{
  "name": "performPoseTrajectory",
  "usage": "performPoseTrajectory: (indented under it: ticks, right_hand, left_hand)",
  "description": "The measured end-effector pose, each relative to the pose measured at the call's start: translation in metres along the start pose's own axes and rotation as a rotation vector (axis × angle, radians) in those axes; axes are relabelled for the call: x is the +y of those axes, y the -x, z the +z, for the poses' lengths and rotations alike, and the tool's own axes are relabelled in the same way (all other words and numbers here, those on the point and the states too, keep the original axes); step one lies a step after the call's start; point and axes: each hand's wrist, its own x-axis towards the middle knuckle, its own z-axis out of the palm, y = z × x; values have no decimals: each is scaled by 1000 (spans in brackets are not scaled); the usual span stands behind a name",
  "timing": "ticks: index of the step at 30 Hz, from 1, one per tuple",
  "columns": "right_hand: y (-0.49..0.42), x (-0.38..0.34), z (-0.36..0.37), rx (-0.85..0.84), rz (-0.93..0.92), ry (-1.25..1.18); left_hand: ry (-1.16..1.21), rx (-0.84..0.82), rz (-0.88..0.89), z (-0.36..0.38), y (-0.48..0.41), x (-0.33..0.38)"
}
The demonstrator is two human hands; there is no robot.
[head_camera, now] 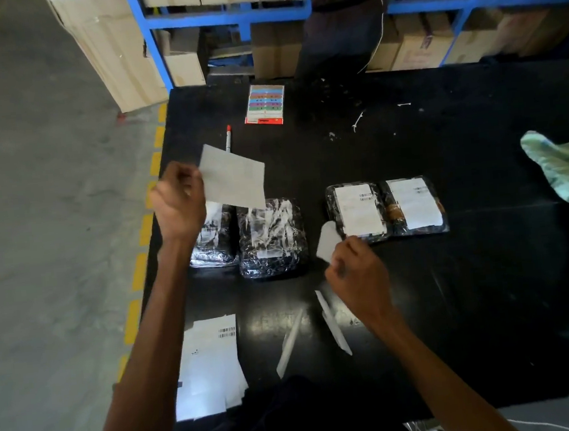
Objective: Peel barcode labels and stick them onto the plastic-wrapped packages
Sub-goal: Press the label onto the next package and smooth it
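Peel step, we judge: our left hand (179, 204) pinches label (235, 176) held above two bare packages (271, 240) on tabletop (456, 303); right hand (357, 274) pinches backing strip (326, 242). Two right packages (358, 209) already labelled. Next: drop strip, press label flat on wrap.

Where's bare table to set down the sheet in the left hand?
Widest bare patch: the table near right, bordered by the labelled packages, the green bag and the near edge. A narrower band runs between the sticker card and the left two packages. Crowded near left: label stack, loose strips.
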Motion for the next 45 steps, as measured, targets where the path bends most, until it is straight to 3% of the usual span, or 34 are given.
performPoseTrajectory:
  ticks: [3, 5, 9, 11, 13, 16, 20, 22, 25, 29, 32, 38, 42, 45]
  right_hand:
    - [27, -3, 36, -160, -162, 56]
    - [50, -2, 60, -355, -212, 98]
    - [76, 4, 95, -716, -147, 108]
    - [85, 3, 103, -812, -193, 162]
    - [90, -1, 104, -867, -122, 58]
    - [87, -11, 92, -796, 42, -139]
    - [62, -28, 66, -366, 263, -425]
    - [39, -38, 48, -244, 417, -633]
    - [-9, -52, 23, -277, 784, -989]
    - [-56, -50, 1, -508, 1073, -1036]
    - [-72, -46, -7, -542, 1065, -956]
    - [-91, -51, -6, -418, 931, -917]
    - [-88, -61, 1, -298, 805, -893]
    - [-89, -66, 0, -180, 771, -1007]
  left_hand:
    - [71, -7, 54, 0, 25, -1]
    - [114, -28, 74, -1, 43, -6]
    - [111, -82, 88, -3, 82, -13]
    - [109, -120, 107, -4, 100, -18]
    - [108, -153, 95, -5, 116, -27]
    - [95, -171, 80, -3, 131, -38]
    - [93, -148, 98, 0, 134, -39]
    - [81, -141, 141, 2, 135, -37]
    - [37, -163, 258, 7, 136, -31]
    - [-52, -222, 495, 10, 146, -17]
    - [-89, -248, 621, 12, 156, -11]
    - [-136, -223, 708, 18, 170, -16]
    - [-162, -200, 600, 23, 167, -24]
    - [-134, -354, 380, 24, 163, -31]
